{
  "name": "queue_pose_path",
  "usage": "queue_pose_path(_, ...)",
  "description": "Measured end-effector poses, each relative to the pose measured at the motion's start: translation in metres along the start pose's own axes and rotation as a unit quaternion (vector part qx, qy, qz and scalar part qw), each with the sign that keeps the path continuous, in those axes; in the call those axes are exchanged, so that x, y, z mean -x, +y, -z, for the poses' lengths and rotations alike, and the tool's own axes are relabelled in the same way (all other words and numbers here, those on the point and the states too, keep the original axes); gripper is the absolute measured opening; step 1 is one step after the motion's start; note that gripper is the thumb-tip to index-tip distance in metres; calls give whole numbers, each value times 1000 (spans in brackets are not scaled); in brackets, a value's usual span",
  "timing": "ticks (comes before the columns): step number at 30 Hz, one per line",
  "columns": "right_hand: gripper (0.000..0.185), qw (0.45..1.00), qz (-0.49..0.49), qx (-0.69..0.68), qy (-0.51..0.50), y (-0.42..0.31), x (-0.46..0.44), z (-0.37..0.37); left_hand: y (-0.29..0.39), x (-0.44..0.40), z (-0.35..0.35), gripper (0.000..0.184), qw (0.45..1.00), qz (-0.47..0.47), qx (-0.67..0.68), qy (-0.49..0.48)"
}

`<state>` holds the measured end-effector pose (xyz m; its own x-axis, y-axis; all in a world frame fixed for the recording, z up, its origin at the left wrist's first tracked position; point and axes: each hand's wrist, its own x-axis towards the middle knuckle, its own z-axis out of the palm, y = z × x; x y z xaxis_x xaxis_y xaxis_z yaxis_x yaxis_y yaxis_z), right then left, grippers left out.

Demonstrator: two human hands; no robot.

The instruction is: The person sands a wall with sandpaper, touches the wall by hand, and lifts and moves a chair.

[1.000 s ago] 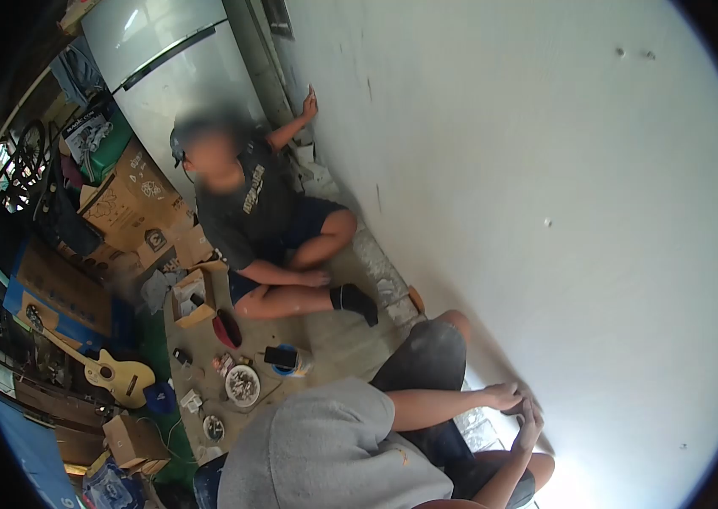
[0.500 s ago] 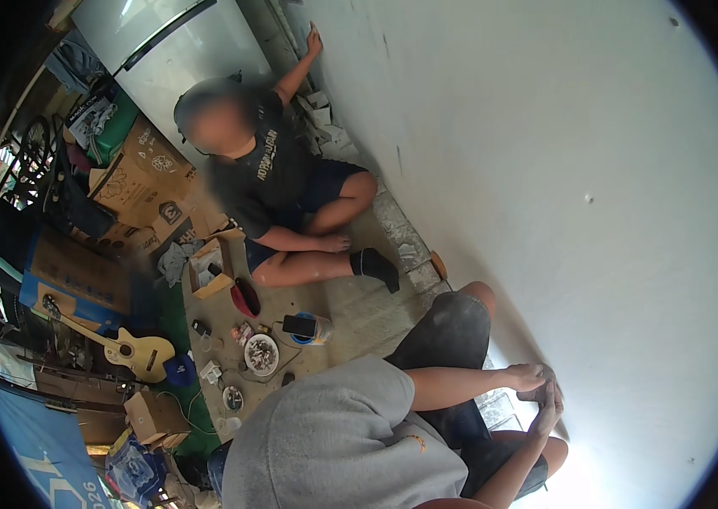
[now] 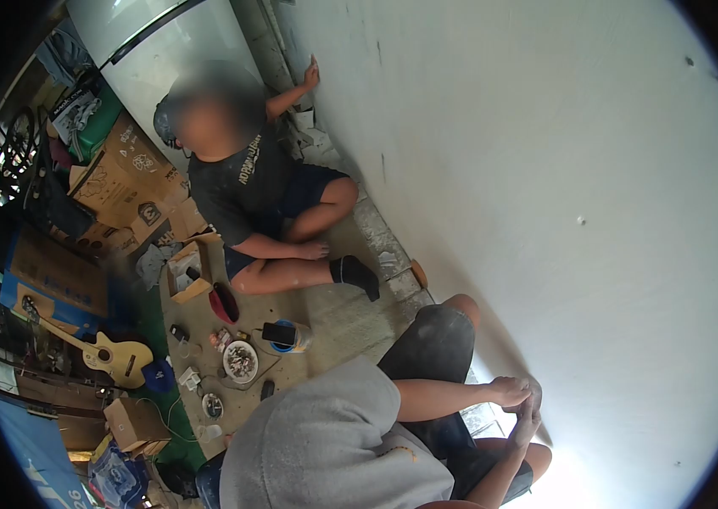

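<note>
My left hand (image 3: 510,391) has its fingers curled, close against the white wall (image 3: 613,280). Just below it, touching or nearly touching, my right hand (image 3: 528,417) has its fingers pressed together. A small greyish-brown shape shows around the fingertips, but what it is, or whether it is held, cannot be made out. Both forearms reach out over my bent legs, past the grey shirt (image 3: 316,441).
Another person (image 3: 244,187) sits cross-legged by the wall, one hand on it. Nearby are a fridge (image 3: 181,59), a bowl (image 3: 240,362), a phone (image 3: 279,334) on a blue-rimmed container, an open box (image 3: 189,270), a guitar (image 3: 117,360) and cardboard boxes (image 3: 125,174).
The whole view has shifted slightly up and back down with head motion. My hands stay together by the wall, with small changes in finger position. The other person keeps the same pose.
</note>
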<state>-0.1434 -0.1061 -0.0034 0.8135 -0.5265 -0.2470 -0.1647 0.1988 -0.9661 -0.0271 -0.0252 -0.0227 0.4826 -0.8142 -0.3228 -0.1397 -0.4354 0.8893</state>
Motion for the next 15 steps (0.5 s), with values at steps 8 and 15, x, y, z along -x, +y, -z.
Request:
queue_pose_path(8, 43, 847, 484, 178, 128, -140, 44, 0, 20, 3, 24, 38, 999, -23, 48, -1)
queue_pose_path(15, 25, 423, 679, 345, 490, -348, 5, 43, 41, 20, 39, 29, 988, -74, 121, -59)
